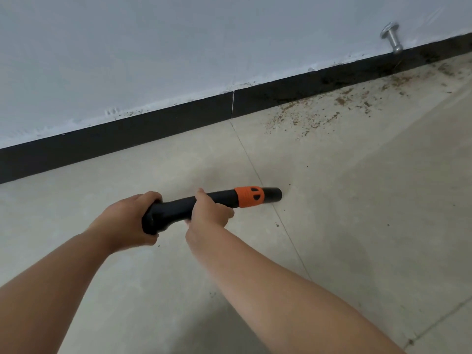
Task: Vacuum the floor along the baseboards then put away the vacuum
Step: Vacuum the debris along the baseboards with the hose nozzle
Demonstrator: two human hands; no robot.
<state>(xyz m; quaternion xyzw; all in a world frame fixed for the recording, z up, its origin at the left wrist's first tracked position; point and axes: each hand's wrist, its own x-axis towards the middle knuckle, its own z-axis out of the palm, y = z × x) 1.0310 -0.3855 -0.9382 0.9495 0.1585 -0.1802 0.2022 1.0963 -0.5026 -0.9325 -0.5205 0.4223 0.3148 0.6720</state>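
A black vacuum wand [178,206] with an orange collar [249,197] lies nearly level above the tiled floor, its open nozzle end [274,194] pointing right. My left hand [127,221] grips the thick rear end of the wand. My right hand [208,210] wraps around the tube just behind the orange collar. A black baseboard [143,136] runs diagonally under the pale wall. Brown crumbs and dust [332,108] lie scattered on the floor against the baseboard, to the upper right of the nozzle.
A metal door stopper [392,39] sticks out of the wall just above the baseboard at the upper right. The floor is beige tile [357,226] with thin grout lines. A few stray specks lie near the nozzle.
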